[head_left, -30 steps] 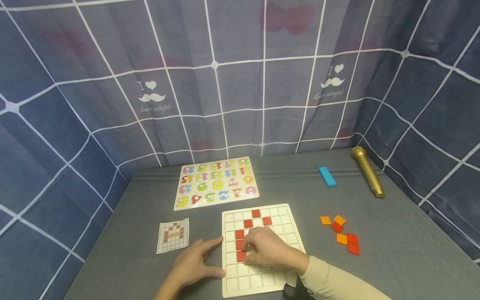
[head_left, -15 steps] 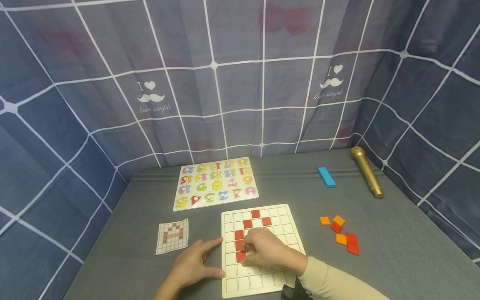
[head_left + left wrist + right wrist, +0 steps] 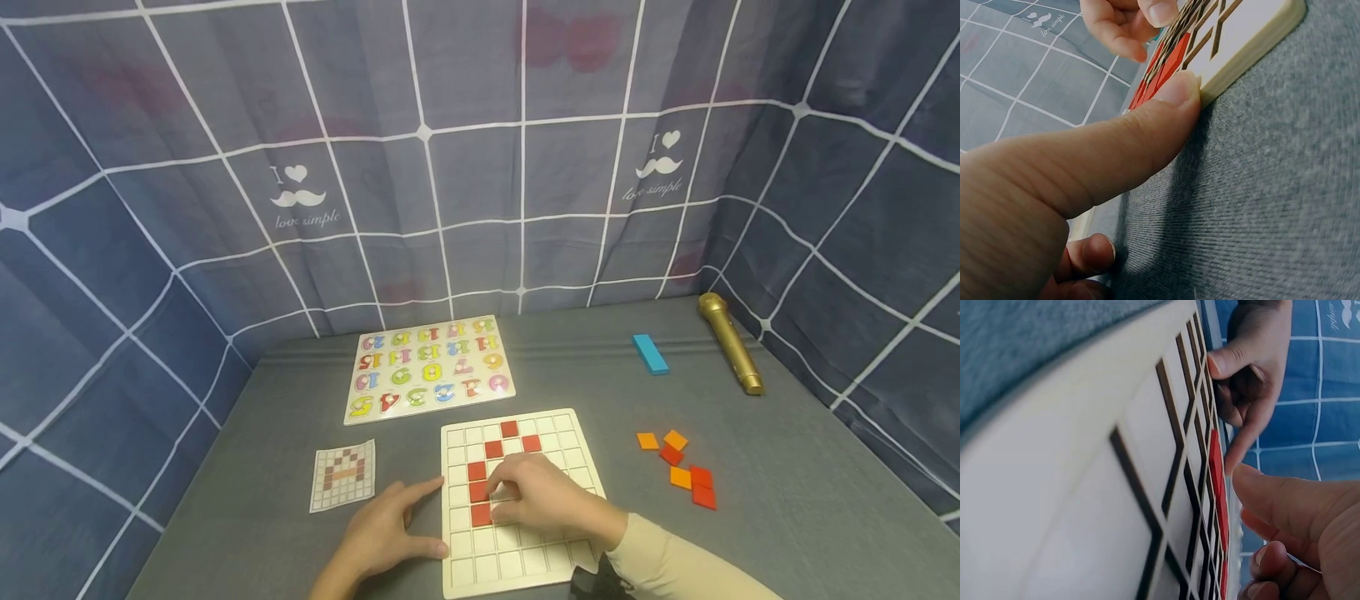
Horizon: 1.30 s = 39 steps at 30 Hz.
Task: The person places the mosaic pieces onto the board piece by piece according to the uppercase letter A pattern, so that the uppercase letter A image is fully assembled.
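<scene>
A cream grid board (image 3: 462,572) lies on the table with several red square tiles in its cells. Three of them form a column at the left, the nearest being the lowest red tile (image 3: 481,516). My left hand (image 3: 384,529) rests by the board's left edge, thumb and index finger stretched apart against it. In the left wrist view, the thumb (image 3: 1141,128) presses the board's edge. My right hand (image 3: 547,496) hovers just right of the column, thumb and fingers bent but apart, with nothing between them. In the right wrist view the red tiles (image 3: 1218,465) lie beyond its thumb.
Left of the board is a pattern card (image 3: 342,477). A number puzzle (image 3: 431,372) lies behind. Loose orange tiles (image 3: 647,441) and red tiles (image 3: 703,497) lie to the right. Farther back are a blue block (image 3: 650,354) and a gold microphone (image 3: 731,343). A grid-patterned curtain (image 3: 480,183) surrounds the table.
My right hand has drawn back slightly to the right from the column, uncovering more of its two nearer red tiles. The left hand stays at the board's edge.
</scene>
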Motion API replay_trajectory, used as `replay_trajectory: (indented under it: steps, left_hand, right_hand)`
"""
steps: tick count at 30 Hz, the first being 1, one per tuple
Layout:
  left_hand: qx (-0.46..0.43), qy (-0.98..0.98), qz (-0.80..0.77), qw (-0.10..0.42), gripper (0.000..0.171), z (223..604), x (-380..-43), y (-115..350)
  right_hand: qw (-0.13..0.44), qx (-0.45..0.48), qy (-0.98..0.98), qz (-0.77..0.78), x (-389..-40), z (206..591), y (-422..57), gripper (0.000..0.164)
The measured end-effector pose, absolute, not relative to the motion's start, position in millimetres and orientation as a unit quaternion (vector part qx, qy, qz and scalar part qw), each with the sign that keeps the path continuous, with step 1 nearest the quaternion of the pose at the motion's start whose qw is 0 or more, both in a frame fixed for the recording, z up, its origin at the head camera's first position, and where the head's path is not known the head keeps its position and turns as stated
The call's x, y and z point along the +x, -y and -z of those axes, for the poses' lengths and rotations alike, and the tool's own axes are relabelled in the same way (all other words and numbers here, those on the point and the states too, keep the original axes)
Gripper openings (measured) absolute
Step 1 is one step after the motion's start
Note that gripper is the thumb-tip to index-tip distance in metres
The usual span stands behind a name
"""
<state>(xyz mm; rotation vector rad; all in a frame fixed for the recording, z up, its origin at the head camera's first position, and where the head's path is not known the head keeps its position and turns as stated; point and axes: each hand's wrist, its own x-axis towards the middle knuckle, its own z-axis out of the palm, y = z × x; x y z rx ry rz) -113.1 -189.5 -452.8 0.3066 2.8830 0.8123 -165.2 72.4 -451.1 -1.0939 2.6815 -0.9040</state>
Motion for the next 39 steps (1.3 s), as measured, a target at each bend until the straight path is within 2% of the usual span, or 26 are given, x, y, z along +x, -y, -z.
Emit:
replay_trajectory:
  steps: [10, 16, 25, 31, 39]
  left_hand:
    - [0.104, -0.955, -0.269, 0.065, 0.089, 454, -114, 190]
    - [0.107, -0.955, -0.267, 0.066, 0.09, 453, -113, 190]
    - [0.106, -0.957, -0.263, 0.065, 0.091, 454, -114, 191]
    - [0.105, -0.957, -0.263, 0.066, 0.091, 453, -114, 192]
    - [0.104, -0.957, -0.264, 0.067, 0.091, 453, -114, 192]
  right_hand:
    - [0.004, -0.326, -0.885, 0.331, -173, 458, -129, 0.021]
    - [0.002, -0.237, -0.91, 0.34, -175, 462, -189, 0.026]
    - [-0.082, -0.09, -0.958, 0.261, -181, 455, -267, 0.025]
    - [-0.064, -0.051, -0.965, 0.251, -183, 452, -293, 0.031]
    - [-0.047, -0.05, -0.967, 0.246, -181, 455, -292, 0.038]
